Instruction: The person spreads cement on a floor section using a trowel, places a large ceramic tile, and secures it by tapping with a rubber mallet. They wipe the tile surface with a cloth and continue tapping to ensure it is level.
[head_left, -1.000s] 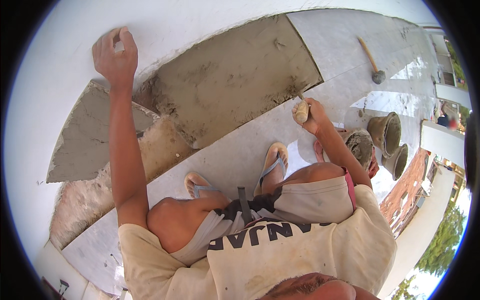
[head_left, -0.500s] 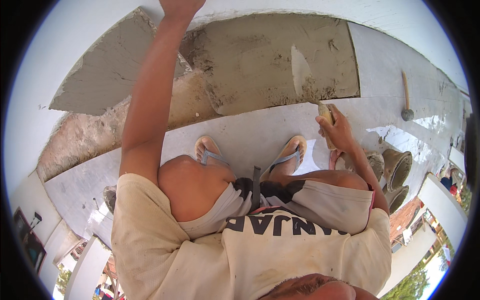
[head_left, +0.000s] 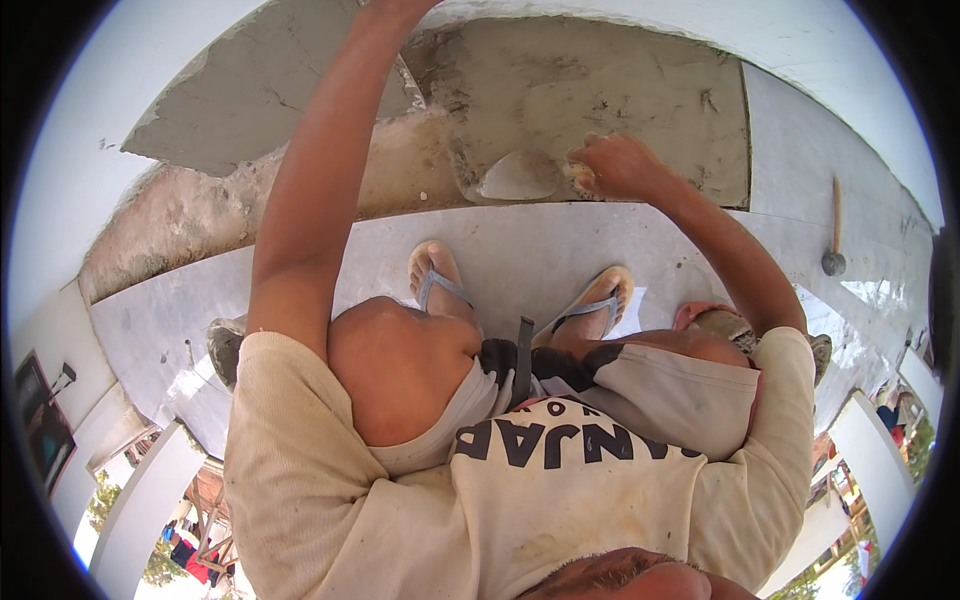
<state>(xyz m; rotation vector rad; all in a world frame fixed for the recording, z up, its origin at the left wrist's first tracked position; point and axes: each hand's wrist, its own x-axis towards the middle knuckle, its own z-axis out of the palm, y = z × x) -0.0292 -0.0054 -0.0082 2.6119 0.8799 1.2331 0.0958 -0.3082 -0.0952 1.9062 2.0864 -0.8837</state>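
Observation:
My left hand [head_left: 405,10] reaches up to the white wall at the top edge, its fingers out of frame, just above a mortar-coated grey slab [head_left: 230,105] with broken edges. My right hand [head_left: 615,160] grips the pale handle of a trowel [head_left: 520,175], whose blade lies low over the near part of a bed of grey mortar [head_left: 660,90]. Left of that bed runs a rough, brownish strip of bare base [head_left: 170,225].
My sandalled feet [head_left: 440,285] rest on large light-grey tiles [head_left: 490,240], with more tiles [head_left: 795,140] at the right. A mallet [head_left: 835,240] with a wooden handle lies there. Mortar-smeared buckets [head_left: 225,355] stand beside me, some partly hidden by my knees and arms.
The view has turned. My right hand has carried the trowel up and left onto the mortar bed, its blade now flatter. My left arm reaches farther up, taking the fingers out of frame.

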